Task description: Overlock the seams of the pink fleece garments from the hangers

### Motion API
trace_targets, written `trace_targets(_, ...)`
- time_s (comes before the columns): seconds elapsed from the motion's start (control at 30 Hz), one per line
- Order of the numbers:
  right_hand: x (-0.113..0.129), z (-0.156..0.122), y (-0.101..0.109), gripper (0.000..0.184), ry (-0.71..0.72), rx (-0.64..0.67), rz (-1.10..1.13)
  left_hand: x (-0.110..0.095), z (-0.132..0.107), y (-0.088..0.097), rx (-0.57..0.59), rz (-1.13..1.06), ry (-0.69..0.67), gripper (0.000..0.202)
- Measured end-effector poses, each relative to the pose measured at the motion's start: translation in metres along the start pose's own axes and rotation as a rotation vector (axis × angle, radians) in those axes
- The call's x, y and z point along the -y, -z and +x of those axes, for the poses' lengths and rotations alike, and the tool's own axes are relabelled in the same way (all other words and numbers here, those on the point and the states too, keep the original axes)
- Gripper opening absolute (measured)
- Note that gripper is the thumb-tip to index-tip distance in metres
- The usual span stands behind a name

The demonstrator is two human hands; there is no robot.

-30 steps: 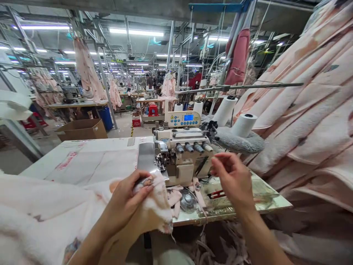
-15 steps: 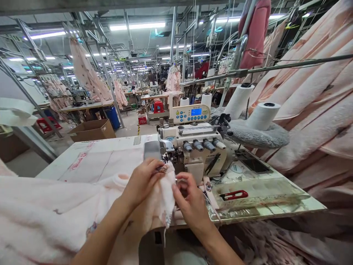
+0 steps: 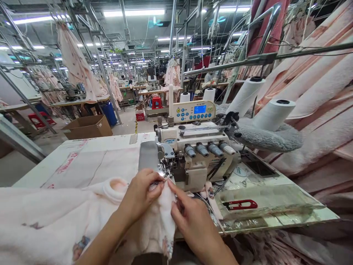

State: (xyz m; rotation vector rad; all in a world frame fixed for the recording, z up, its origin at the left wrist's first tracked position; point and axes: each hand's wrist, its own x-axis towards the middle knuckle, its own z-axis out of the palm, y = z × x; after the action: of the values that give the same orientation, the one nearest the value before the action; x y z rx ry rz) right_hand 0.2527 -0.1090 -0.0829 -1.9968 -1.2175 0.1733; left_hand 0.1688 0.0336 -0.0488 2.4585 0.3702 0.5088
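A pale pink fleece garment [image 3: 96, 206] with small printed figures lies across the table's left side and hangs over the front edge. My left hand [image 3: 143, 191] pinches its edge between thumb and fingers, just in front of the presser foot of a white overlock sewing machine [image 3: 193, 143]. My right hand [image 3: 193, 217] is at the cloth's right edge. Its index finger stretches out to touch the fabric by the foot, with the thumb apart below and the other fingers curled. The left fingers hide part of the pinched edge.
Red thread snips [image 3: 241, 204] lie on the table [image 3: 300, 202] to the right. A narrow printed strip [image 3: 211, 197] hangs beside the machine. White thread cones [image 3: 273, 114] stand behind, and pink fleece [image 3: 325, 110] hangs at the far right. A cardboard box [image 3: 86, 127] sits on the floor.
My right index finger has straightened and come onto the fabric edge beside my left fingers. The cloth's edge has moved closer to the presser foot, and the camera view has shifted.
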Motion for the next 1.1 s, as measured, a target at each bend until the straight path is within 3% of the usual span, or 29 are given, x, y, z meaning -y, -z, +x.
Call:
trace_targets(0.1,0.0,-0.002,0.001,0.05,0.009,0.007,0.008,-0.001,0.0,0.003,0.048,0.012,-0.004,0.017)
trace_targets(0.27,-0.004,0.002,-0.005,0.05,-0.012,-0.034,0.03,0.002,0.007,-0.002,-0.017,0.039,0.008,0.015)
trace_targets(0.53,-0.008,0.005,-0.012,0.034,-0.179,-0.105,0.361,0.003,0.014,-0.006,-0.092,0.083,-0.013,0.01)
trace_targets(0.7,-0.015,0.003,-0.014,0.031,-0.102,-0.151,0.335,0.002,0.013,-0.006,-0.078,0.085,-0.007,0.01)
trace_targets(1.1,-0.013,0.003,-0.007,0.034,-0.085,-0.172,0.258,-0.001,0.014,-0.004,-0.044,0.052,0.03,0.011)
